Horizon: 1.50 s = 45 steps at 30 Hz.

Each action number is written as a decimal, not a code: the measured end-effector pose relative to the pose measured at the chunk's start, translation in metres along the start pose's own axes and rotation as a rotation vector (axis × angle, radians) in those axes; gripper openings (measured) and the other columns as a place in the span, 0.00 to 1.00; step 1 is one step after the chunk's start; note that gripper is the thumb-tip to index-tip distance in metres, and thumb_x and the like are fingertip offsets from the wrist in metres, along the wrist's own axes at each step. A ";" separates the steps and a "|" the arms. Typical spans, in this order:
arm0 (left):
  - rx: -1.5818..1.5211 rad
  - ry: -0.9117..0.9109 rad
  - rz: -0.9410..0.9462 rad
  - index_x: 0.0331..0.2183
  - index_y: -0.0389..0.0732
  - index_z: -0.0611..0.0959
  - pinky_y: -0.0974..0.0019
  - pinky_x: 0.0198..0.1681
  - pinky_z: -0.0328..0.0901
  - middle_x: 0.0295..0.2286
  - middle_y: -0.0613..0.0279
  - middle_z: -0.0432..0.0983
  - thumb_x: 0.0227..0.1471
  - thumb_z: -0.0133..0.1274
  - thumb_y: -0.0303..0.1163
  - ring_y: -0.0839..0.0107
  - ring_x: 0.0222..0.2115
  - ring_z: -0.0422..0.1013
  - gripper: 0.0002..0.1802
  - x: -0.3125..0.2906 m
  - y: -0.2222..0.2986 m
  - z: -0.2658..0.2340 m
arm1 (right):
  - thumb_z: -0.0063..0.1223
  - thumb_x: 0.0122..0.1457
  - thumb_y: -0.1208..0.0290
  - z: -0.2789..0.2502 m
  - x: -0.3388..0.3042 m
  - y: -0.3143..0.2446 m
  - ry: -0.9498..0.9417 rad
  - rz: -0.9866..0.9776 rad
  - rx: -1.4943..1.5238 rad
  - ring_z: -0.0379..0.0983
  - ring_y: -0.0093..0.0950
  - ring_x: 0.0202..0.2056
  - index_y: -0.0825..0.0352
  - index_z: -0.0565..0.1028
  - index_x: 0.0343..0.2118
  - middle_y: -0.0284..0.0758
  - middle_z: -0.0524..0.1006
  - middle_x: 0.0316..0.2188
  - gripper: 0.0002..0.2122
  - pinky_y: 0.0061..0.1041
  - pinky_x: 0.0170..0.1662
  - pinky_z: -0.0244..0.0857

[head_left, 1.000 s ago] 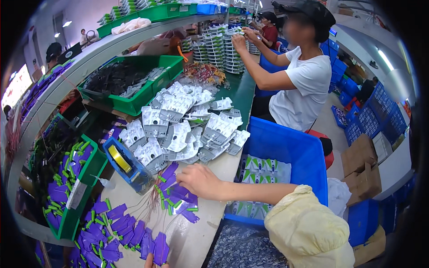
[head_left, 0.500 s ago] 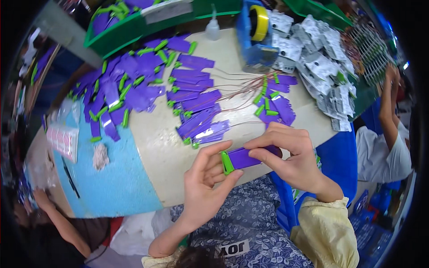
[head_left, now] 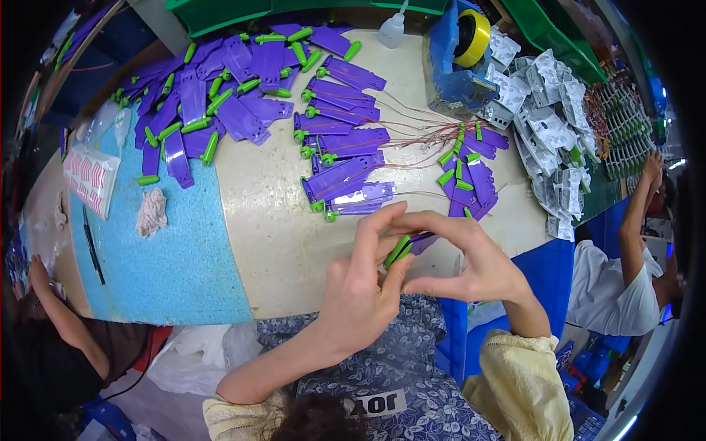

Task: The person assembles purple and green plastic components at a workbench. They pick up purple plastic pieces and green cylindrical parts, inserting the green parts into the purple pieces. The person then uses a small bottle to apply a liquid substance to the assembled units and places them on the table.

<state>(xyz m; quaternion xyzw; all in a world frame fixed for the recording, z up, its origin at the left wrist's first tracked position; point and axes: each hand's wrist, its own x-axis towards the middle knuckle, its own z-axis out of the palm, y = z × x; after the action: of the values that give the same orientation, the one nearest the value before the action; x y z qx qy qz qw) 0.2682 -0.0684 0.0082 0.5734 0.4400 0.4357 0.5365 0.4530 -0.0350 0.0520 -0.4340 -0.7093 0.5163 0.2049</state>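
Over the table's near edge I hold a purple plastic panel with a green end piece (head_left: 398,252) between both hands. My left hand (head_left: 357,294) pinches the green end between thumb and fingers. Curled round the purple part, my right hand (head_left: 471,257) grips it from the other side and hides most of it. Just beyond lies a row of purple panels with green ends (head_left: 346,175), with thin reddish wires (head_left: 412,136) running right to a smaller group of purple panels (head_left: 479,180).
A heap of similar purple panels (head_left: 235,110) covers the back left. A tape dispenser (head_left: 448,84), squeeze bottle (head_left: 393,31) and pile of silvery-grey parts (head_left: 548,117) line the back. On the blue mat (head_left: 184,250) are a crumpled cloth (head_left: 152,213) and black pen (head_left: 93,246). Other people sit on both sides.
The panel has turned in my hands so its green end slants and less purple shows. My right hand has closed further round it. The view has shifted, too.
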 end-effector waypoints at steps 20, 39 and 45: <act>-0.120 0.061 -0.112 0.54 0.33 0.72 0.71 0.32 0.77 0.36 0.56 0.82 0.58 0.54 0.17 0.74 0.35 0.79 0.22 -0.006 -0.017 -0.011 | 0.67 0.52 0.77 -0.006 -0.007 0.018 0.270 0.137 -0.236 0.81 0.31 0.34 0.73 0.81 0.39 0.42 0.83 0.32 0.11 0.27 0.38 0.72; -0.052 0.207 -0.501 0.35 0.31 0.86 0.74 0.33 0.69 0.32 0.58 0.83 0.55 0.63 0.30 0.69 0.29 0.79 0.10 -0.013 -0.003 -0.041 | 0.68 0.52 0.74 0.015 -0.008 0.013 0.298 -0.215 -0.175 0.73 0.31 0.32 0.68 0.82 0.37 0.37 0.78 0.31 0.09 0.27 0.34 0.66; 0.539 0.272 -0.001 0.28 0.31 0.84 0.64 0.49 0.65 0.45 0.49 0.77 0.50 0.64 0.26 0.61 0.44 0.73 0.08 -0.010 -0.024 -0.049 | 0.66 0.53 0.74 0.058 0.016 0.045 0.654 -0.149 -0.671 0.73 0.42 0.42 0.70 0.76 0.45 0.44 0.77 0.40 0.17 0.36 0.44 0.68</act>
<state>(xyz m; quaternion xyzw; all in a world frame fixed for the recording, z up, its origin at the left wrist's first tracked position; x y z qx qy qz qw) 0.2177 -0.0654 -0.0138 0.6312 0.6081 0.3756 0.3011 0.4196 -0.0495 -0.0139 -0.5639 -0.7644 0.0787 0.3026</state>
